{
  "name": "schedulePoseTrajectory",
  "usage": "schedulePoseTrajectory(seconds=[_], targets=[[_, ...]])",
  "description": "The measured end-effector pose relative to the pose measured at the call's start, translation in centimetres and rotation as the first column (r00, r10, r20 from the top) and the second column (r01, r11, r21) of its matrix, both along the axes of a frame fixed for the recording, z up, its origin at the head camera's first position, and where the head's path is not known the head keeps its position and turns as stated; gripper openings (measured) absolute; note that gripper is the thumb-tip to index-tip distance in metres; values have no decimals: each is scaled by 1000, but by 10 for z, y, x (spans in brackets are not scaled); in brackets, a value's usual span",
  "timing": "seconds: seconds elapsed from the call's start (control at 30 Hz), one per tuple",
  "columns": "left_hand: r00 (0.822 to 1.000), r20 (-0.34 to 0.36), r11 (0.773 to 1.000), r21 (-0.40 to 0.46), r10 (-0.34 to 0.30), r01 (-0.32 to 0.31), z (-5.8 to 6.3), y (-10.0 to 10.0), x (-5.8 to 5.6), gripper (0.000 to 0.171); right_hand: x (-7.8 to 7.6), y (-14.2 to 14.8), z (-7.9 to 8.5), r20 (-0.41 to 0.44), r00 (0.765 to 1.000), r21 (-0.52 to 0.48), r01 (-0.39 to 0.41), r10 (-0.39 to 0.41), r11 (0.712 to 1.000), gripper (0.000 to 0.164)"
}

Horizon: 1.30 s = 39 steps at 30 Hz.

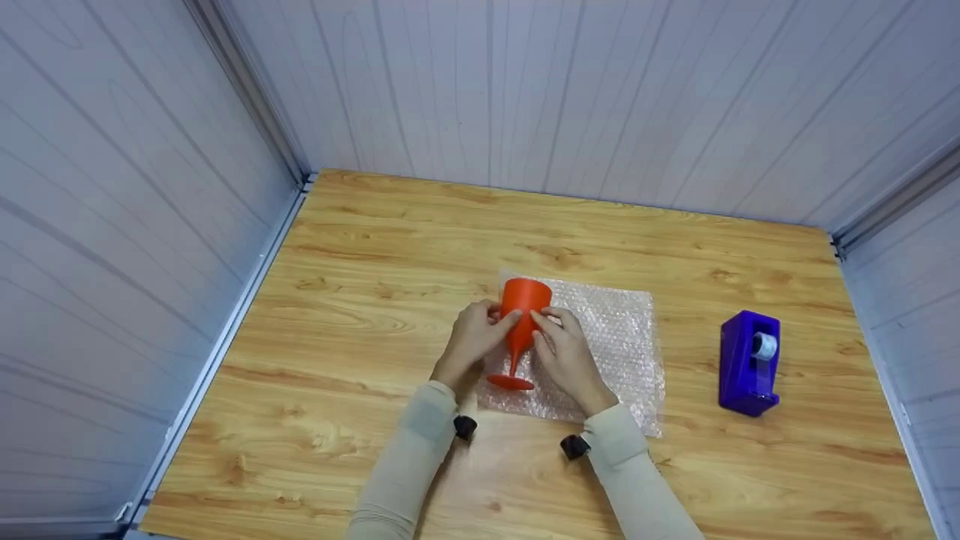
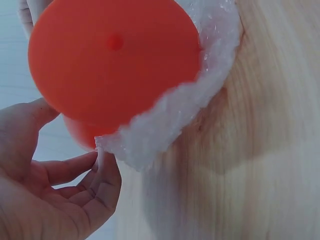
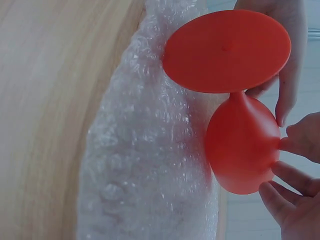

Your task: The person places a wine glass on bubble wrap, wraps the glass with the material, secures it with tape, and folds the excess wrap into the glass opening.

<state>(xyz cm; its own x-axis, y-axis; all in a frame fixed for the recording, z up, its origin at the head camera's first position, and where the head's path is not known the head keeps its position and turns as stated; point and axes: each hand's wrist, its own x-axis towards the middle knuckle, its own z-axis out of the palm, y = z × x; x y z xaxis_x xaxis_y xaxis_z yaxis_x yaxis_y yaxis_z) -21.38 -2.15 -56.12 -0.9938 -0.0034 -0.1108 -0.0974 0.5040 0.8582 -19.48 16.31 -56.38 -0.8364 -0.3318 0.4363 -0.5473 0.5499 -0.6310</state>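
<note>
An orange-red goblet point(image 1: 526, 295) lies on its side on a sheet of bubble wrap point(image 1: 619, 334), its foot toward the person. On the goblet's left, my left hand point(image 1: 472, 335) has its thumb against the bowl. The left wrist view shows its fingers gripping the lifted edge of the bubble wrap point(image 2: 155, 135) beside the goblet. From the other side my right hand point(image 1: 571, 360) holds the bowl. In the right wrist view, the thumb and fingertips point(image 3: 270, 192) touch the bowl's side, while the wrap lies beneath the goblet.
A blue tape dispenser point(image 1: 739, 367) with a roll of clear tape stands on the right part of the wooden table point(image 1: 360, 300). Pale panel walls point(image 1: 480, 90) enclose the table at the back and both sides.
</note>
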Motion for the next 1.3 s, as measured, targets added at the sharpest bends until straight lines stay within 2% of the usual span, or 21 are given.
schedulePoseTrajectory(seconds=[0.2,0.47,0.8,1.1,1.3], targets=[[996,-83,999,13,-30,31,-3,0,-3,29,-2,5,0,-5,1000,3,-7,7,1000,33],[987,-159,1000,-4,-30,30,-6,0,-4,25,-2,11,0,31,999,15,5,-6,1000,37],[989,-147,998,63,4,5,-9,3,-4,21,-3,16,-1,30,999,31,23,-24,999,35],[988,-157,991,132,-7,28,-11,6,-3,21,-4,23,2,64,998,17,6,-7,1000,33],[984,-175,981,184,-33,65,-12,8,-5,25,-5,26,1,48,999,34,22,-24,999,35]])
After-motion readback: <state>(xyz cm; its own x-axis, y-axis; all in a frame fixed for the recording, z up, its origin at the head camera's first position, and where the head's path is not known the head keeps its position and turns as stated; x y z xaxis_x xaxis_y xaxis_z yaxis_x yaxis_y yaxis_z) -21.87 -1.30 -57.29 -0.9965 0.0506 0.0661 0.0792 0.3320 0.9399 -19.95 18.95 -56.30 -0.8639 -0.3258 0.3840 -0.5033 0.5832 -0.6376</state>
